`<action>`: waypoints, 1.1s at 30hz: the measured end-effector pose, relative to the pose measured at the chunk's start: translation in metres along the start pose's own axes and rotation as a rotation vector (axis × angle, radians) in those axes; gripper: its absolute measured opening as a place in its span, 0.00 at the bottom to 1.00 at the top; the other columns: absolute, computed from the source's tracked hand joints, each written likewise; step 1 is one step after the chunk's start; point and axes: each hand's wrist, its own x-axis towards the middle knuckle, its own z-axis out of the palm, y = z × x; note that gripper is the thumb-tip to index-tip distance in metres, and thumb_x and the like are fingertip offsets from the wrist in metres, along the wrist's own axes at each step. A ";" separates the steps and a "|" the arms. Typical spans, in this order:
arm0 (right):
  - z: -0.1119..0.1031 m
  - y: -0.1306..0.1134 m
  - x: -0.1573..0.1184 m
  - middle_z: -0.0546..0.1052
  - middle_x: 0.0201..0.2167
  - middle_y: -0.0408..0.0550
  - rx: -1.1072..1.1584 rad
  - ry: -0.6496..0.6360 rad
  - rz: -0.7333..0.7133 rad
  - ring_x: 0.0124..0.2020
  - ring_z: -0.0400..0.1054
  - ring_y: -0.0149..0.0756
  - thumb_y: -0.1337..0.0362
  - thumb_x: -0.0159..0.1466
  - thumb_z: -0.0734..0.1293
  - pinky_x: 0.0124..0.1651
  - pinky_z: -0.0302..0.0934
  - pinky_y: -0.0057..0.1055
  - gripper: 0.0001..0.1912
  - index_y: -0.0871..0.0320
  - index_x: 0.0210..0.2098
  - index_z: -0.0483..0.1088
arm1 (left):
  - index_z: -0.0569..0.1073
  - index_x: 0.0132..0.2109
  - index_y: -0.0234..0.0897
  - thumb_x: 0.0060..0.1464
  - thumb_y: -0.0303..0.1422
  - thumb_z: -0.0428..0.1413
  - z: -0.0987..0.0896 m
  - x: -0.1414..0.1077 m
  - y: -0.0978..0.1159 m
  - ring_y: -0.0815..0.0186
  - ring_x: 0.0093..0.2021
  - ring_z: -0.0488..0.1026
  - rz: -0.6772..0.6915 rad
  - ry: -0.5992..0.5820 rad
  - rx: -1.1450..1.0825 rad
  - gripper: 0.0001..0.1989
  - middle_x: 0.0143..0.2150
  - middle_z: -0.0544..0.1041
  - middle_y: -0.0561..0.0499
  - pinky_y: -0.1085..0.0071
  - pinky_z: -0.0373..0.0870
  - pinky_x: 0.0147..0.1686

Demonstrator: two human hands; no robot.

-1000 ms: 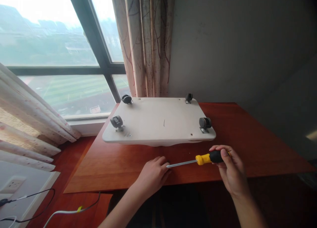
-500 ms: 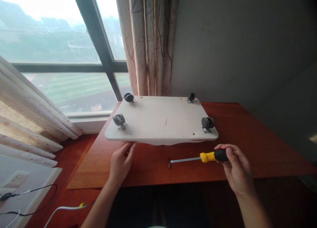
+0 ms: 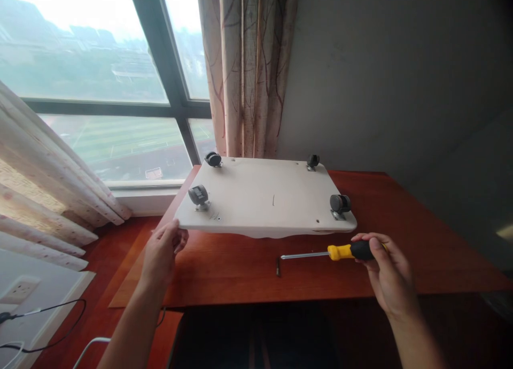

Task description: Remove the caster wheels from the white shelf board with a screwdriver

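Observation:
My left hand (image 3: 164,246) is at the near left corner of a white board (image 3: 256,190), its thumb on the edge and its fingers curled beneath. Dark swivel casters stand up from the board's corners, one of them the near left caster (image 3: 198,195) and another the near right caster (image 3: 340,204). Closed around the black and yellow handle of a screwdriver (image 3: 340,251) is my right hand (image 3: 387,270). The screwdriver's shaft points left, its tip close to a small dark bolt-like piece (image 3: 278,267) on the table; whether they touch, I cannot tell.
The board rests on a reddish-brown wooden table (image 3: 401,240). Behind are a patterned curtain (image 3: 248,75) and a grey wall (image 3: 380,80). A large window (image 3: 100,80) is at the left. Cables (image 3: 60,323) hang near a wall socket (image 3: 20,291) at the lower left.
My left hand has moved left along the board's front edge to its near left corner. My right hand still holds the screwdriver. The view has shifted slightly.

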 end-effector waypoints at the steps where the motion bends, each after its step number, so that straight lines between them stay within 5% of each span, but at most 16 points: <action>1: 0.001 -0.002 0.001 0.76 0.42 0.50 -0.008 -0.002 -0.002 0.39 0.69 0.35 0.53 0.63 0.72 0.31 0.67 0.24 0.11 0.54 0.38 0.75 | 0.67 0.25 0.34 0.54 0.41 0.60 0.000 -0.001 -0.001 0.73 0.21 0.59 0.009 -0.004 0.006 0.17 0.21 0.66 0.55 0.79 0.50 0.17; 10: 0.043 -0.041 0.024 0.77 0.39 0.50 -0.224 -0.079 -0.222 0.33 0.70 0.36 0.50 0.63 0.71 0.29 0.66 0.27 0.14 0.55 0.37 0.75 | 0.68 0.27 0.35 0.58 0.47 0.56 -0.005 -0.013 -0.008 0.71 0.22 0.62 0.022 -0.065 0.126 0.20 0.22 0.68 0.54 0.77 0.55 0.19; 19: 0.163 -0.115 0.038 0.79 0.33 0.47 -0.520 -0.368 -0.745 0.30 0.69 0.35 0.52 0.67 0.66 0.32 0.63 0.30 0.12 0.54 0.37 0.74 | 0.72 0.30 0.37 0.65 0.44 0.49 -0.008 -0.028 -0.012 0.68 0.23 0.67 0.408 0.137 0.651 0.20 0.22 0.70 0.54 0.73 0.61 0.25; 23: 0.207 -0.117 0.046 0.77 0.30 0.44 -0.580 -0.502 -0.942 0.30 0.67 0.33 0.56 0.68 0.66 0.35 0.60 0.29 0.10 0.55 0.35 0.73 | 0.73 0.32 0.37 0.66 0.41 0.50 -0.005 -0.035 -0.006 0.69 0.24 0.68 0.517 0.027 0.634 0.17 0.23 0.70 0.55 0.74 0.62 0.26; 33: 0.232 -0.118 0.047 0.75 0.29 0.43 -0.625 -0.597 -0.996 0.30 0.66 0.32 0.55 0.68 0.65 0.36 0.56 0.30 0.12 0.56 0.34 0.72 | 0.76 0.40 0.36 0.65 0.38 0.52 0.003 -0.046 -0.002 0.69 0.25 0.70 0.501 -0.141 0.528 0.12 0.26 0.73 0.53 0.75 0.66 0.26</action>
